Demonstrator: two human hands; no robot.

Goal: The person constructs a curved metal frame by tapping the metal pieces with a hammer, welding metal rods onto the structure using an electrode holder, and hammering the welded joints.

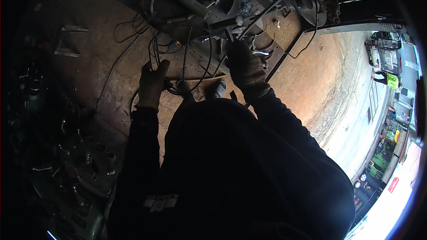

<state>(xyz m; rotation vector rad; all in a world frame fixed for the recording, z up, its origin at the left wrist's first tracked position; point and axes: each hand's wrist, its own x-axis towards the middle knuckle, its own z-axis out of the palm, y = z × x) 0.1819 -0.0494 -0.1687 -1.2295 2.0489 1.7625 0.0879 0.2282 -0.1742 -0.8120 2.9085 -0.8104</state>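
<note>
My left hand (152, 83), in a work glove, is closed on loops of black cable (210, 53). The loops rise above the glove and hang across toward my feet. My right hand (246, 69), also gloved, is closed beside the dark metal parts. A long dark cable or rod (270, 10) runs down to it from the upper right, but the glove hides what the fingers hold. Just ahead of both hands lies a heap of dark metal frames and a pipe (195, 5). A shiny metal piece (261, 53) shows right of the right glove.
More cable (126, 31) lies on the brown floor at the left, near a metal bracket (69, 41). Dark machinery with levers (73, 169) stands at the lower left. Beyond the opening at right are a parked vehicle (386, 58) and a person in a bright vest (391, 81).
</note>
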